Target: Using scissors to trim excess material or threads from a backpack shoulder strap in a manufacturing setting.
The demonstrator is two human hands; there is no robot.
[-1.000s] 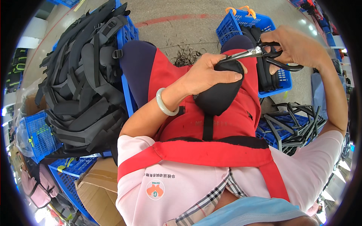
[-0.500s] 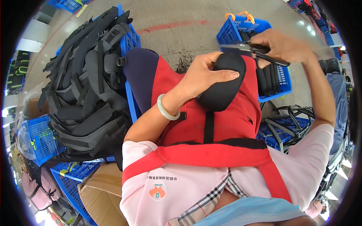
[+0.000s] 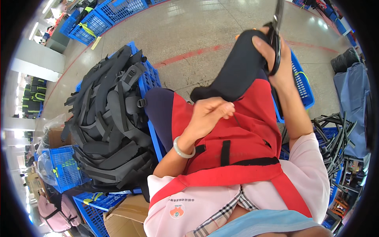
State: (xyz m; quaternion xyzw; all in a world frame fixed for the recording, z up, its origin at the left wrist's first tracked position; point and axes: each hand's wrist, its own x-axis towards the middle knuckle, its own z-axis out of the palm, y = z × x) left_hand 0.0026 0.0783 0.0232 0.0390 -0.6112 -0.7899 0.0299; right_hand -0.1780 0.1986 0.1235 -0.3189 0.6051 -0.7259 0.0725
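A long black padded piece (image 3: 237, 67), like a shoulder-strap pad, hangs slanting over my red apron. My right hand (image 3: 282, 65) grips its upper end between thumb and fingers. The same hand carries scissors (image 3: 276, 47) with black handles, their metal blades pointing up. Close under the pad's lower end, my left hand (image 3: 211, 114) is closed in a pinch. A thin dark strand hangs beside its fingertips, but whether the fingers hold it is hard to make out.
To my left, a blue crate (image 3: 147, 79) is heaped with dark grey padded straps (image 3: 106, 114). Another blue crate (image 3: 302, 85) stands beyond my right arm. Black frame-like parts (image 3: 333, 138) lie at the right. A cardboard box (image 3: 128, 215) sits at lower left; dark scraps dot the floor.
The pad has passed from my left hand to my right and swung out lengthwise. The scissors have turned from pointing left to pointing up. My left hand has drawn back and closed.
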